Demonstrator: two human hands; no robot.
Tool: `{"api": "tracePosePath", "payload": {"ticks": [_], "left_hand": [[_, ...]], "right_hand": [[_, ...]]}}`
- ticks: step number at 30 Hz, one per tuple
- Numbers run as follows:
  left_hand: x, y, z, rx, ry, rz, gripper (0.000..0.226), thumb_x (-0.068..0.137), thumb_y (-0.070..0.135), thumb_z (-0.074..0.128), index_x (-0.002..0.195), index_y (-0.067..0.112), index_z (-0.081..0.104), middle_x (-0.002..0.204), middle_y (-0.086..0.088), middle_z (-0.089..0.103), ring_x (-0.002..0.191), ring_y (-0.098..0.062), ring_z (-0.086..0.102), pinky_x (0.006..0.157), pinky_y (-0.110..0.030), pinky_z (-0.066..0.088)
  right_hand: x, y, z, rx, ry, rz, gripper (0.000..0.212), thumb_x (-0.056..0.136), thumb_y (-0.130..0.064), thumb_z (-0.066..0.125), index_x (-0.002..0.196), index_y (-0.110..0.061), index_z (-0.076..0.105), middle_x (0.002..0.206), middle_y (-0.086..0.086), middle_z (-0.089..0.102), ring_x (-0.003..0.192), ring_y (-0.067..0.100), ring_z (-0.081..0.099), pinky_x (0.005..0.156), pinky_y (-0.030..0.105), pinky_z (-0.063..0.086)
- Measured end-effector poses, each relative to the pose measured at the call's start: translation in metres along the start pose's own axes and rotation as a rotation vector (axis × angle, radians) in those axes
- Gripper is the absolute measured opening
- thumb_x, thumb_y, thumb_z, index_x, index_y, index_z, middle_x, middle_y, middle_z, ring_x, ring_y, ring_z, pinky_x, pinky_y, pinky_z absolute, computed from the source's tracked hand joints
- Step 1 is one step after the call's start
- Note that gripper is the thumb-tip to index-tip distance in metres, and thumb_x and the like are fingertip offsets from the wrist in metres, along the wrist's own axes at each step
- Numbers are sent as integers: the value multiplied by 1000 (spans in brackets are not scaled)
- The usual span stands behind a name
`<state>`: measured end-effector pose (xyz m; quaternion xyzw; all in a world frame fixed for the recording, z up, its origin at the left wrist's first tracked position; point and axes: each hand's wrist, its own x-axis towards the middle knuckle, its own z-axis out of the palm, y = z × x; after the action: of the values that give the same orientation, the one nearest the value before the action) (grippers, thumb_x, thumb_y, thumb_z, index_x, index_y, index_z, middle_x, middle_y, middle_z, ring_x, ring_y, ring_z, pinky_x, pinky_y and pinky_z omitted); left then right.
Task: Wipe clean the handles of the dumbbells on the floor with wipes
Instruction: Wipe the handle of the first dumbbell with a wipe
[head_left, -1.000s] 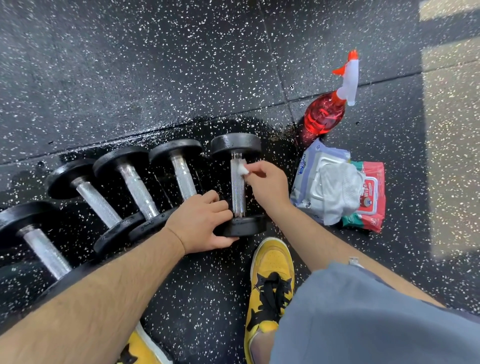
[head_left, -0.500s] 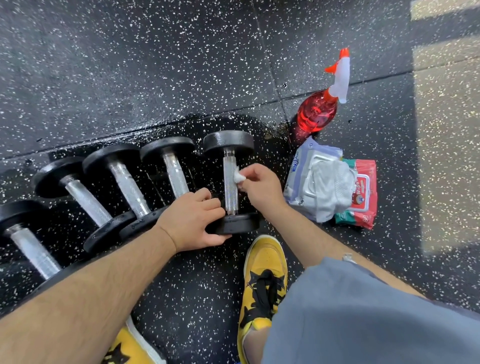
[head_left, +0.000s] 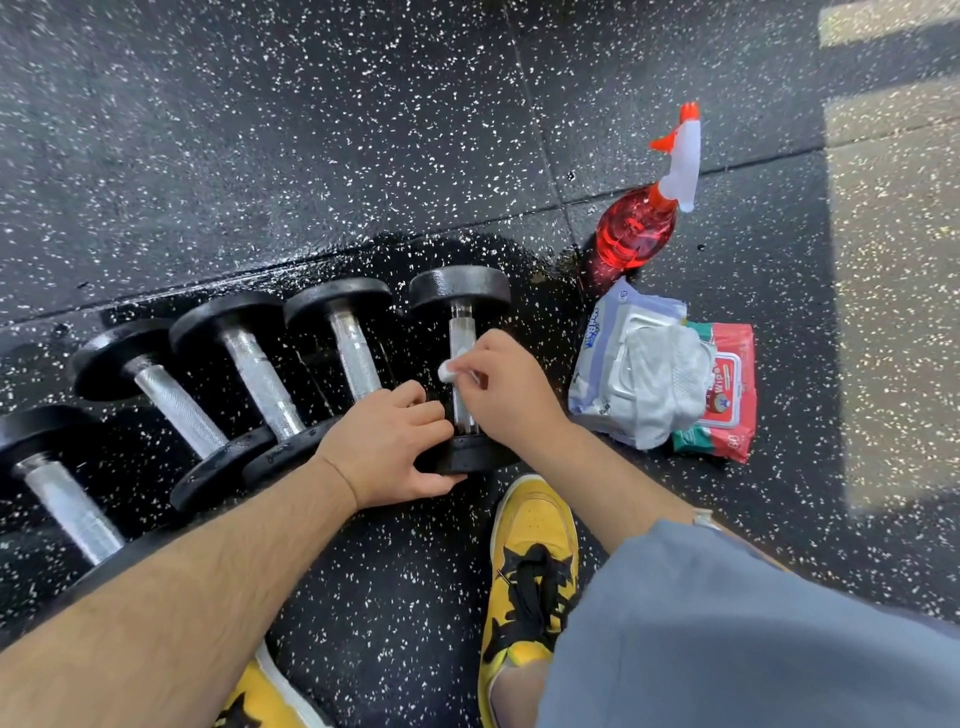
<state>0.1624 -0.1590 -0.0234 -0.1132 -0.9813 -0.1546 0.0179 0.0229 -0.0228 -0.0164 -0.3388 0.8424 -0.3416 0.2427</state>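
Dumbbell handle (head_left: 461, 332): wipe (head_left: 447, 372) pinched against it by right hand (head_left: 501, 387); just below, left hand (head_left: 387, 449) clamped near head (head_left: 480, 460), likely against rolling.

Five dumbbells (head_left: 262, 387) in a row on the floor, one red spray bottle (head_left: 636, 239), two wipe packs (head_left: 727, 384), one crumpled wipe (head_left: 670, 384) on top of them, one balled wipe (head_left: 448, 371), two hands (head_left: 389, 441), two yellow shoes (head_left: 535, 561).
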Motion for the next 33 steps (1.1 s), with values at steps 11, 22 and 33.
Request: {"api": "tracePosePath", "payload": {"ticks": [11,22,33], "left_hand": [[0,-1,3,-18,-8,-9,50,83,65,58,79,15,67,75,5,58,81,-26,54,59,-43,51],[0,-2,2,-4,-9,-9,50,83,64,58,79,15,69,76,5,60,80,-25,54,58,-41,51],[-3,-2,4,-20,-7,-21,48,81,64,61,81,16,69,77,6,60,81,-25,53,59,-41,50]], "right_hand": [[-16,7,-2,61,42,42,21,86,6,57,89,-11,69,91,-6,53,74,5,47,70,20,40],[-13,10,-5,173,32,323,28,88,0,57,79,-27,60,77,-11,57,68,-1,50,61,10,34],[-13,6,-5,143,4,203,17,91,-8,61,91,-24,68,94,-3,57,80,7,56,74,19,45]]}}
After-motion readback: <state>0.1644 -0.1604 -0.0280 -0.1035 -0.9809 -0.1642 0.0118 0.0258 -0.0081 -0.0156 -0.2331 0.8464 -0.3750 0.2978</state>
